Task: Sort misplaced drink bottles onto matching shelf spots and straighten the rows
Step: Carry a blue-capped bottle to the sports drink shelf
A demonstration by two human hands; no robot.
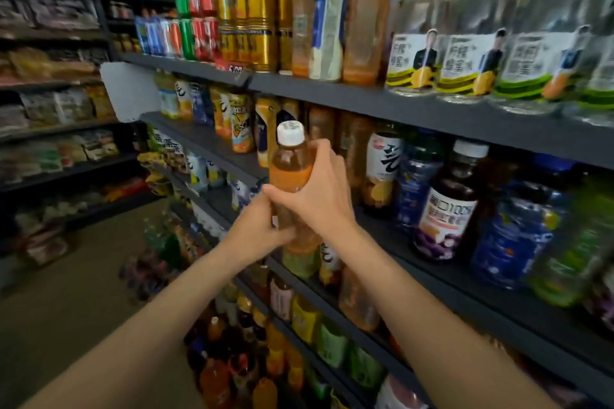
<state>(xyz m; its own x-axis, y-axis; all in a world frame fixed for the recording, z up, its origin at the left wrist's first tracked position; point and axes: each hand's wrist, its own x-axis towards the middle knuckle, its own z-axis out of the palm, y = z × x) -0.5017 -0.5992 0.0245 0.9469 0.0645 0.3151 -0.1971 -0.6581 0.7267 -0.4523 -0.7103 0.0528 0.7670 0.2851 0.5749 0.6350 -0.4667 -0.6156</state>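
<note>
Several dark shelves [432, 116] run along the right, packed with drinks. Top shelf: gold cans [262, 20], red and green cans further left, tall amber bottles [367, 13] and clear bottles with yellow-green labels [471, 63]. Middle shelf: blue bottles [518, 236], a dark juice bottle with a white cap [448, 206] and a white-labelled bottle [385, 163] — mixed, rows not tidy. Lower shelves hold more orange and green bottles, blurred.

Task item: amber tea bottle [292, 176], white cap, orange label, held upright in the air in front of the middle shelf, not resting on it.

Right hand [319, 189] wraps the label area, fingers curled round the body. Left hand [259, 226] grips lower down, fingers closed on the bottle's lower part.

Risks, as I judge them: middle shelf is crowded, so pushing the bottle in could knock neighbours over or off the edge. Similar amber bottles sit on the top shelf and behind it — easy to pick the wrong spot; labels too blurred to confirm a match.
</note>
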